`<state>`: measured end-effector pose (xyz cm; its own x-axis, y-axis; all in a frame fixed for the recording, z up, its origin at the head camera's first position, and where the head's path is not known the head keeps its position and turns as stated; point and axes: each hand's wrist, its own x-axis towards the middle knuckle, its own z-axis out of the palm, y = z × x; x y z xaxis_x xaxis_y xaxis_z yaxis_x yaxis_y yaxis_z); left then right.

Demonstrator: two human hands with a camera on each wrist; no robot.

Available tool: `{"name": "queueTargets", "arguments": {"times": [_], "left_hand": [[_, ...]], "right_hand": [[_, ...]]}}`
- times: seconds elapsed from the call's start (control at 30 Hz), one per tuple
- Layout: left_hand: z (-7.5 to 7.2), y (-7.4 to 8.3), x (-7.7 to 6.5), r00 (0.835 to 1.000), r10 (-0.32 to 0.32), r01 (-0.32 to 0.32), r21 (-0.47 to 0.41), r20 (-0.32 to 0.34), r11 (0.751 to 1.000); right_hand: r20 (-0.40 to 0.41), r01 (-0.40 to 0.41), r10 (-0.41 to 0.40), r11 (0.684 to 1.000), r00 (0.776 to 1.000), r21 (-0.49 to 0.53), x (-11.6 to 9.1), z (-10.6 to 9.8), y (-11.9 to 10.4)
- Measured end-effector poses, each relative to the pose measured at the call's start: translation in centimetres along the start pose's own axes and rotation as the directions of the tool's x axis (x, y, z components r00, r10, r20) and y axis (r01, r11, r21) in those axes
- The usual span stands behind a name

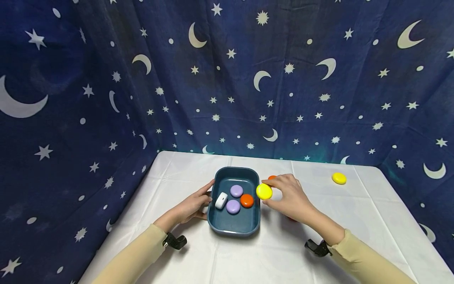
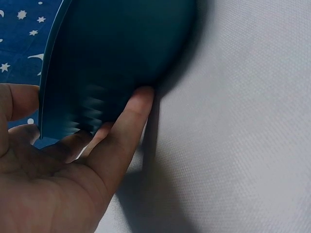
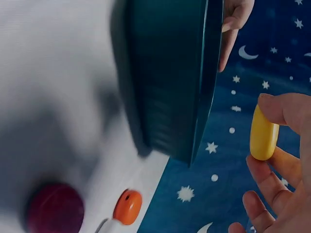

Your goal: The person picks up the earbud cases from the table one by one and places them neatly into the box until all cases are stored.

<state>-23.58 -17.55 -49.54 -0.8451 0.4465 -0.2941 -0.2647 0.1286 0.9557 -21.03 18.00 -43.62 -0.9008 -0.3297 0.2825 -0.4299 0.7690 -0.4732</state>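
White cloth covered the table [image 1: 248,260], spreading across the lower half of the head frame. Nearest, beige fabric sleeves [image 1: 131,252] entered from the bottom left and bottom right, with black wrist-worn devices [image 1: 175,241]. Just beyond, the person's left grip [image 1: 189,207] lay spread against the left wall of a dark teal, rounded rectangular tray [image 1: 232,233], not curled round it. Right of centre, the right grip [image 1: 289,197] pinched a glossy yellow disc [image 1: 264,192] between thumb and finger, raised at the tray's right rim and not yet inside. Work looked partway along: four pieces sat in the tray, namely two glossy lavender discs [image 1: 233,207], an orange-red disc [image 1: 247,200] and a white rounded block [image 1: 221,200]. At least three were left outside: a dark red round piece [image 3: 56,208] at lower left of the right-wrist frame; an orange rounded piece [image 3: 128,207] nearby; and, at the table's upper right, a second yellow disc [image 1: 339,178]. Behind everything hung a navy fabric backdrop [image 1: 241,98] printed with white moons and stars.
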Motion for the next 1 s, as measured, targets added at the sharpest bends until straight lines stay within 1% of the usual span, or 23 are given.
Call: {"name": "queueTargets", "arguments": {"times": [0.1,0.27,0.47,0.7,0.9,1.0], "left_hand": [[0.0,0.0,0.1,1.000,-0.001,0.001,0.000,-0.001,1.000],[0.0,0.0,0.0,1.000,0.000,0.000,0.001,-0.003,1.000],[0.0,0.0,0.0,1.000,0.001,-0.001,0.004,-0.003,1.000],[0.0,0.2,0.0,1.000,-0.001,0.001,0.002,-0.002,1.000],[0.0,0.1,0.0,1.000,-0.004,0.004,0.003,-0.006,1.000],[0.0,0.1,0.0,1.000,-0.007,0.007,0.003,-0.008,1.000]], "right_hand": [[0.025,0.025,-0.025,1.000,0.999,-0.006,0.7,0.5,-0.7],[0.088,0.046,-0.043,0.998,0.995,-0.032,1.6,1.5,-1.8],[0.164,0.107,-0.085,0.986,0.983,-0.131,2.3,2.5,-2.8],[0.242,0.136,-0.093,0.976,0.966,-0.167,2.7,3.3,-3.1],[0.258,0.202,-0.154,0.964,0.954,-0.171,2.8,3.8,-3.0],[0.262,0.219,-0.170,0.961,0.950,-0.171,2.8,3.9,-3.0]]}}
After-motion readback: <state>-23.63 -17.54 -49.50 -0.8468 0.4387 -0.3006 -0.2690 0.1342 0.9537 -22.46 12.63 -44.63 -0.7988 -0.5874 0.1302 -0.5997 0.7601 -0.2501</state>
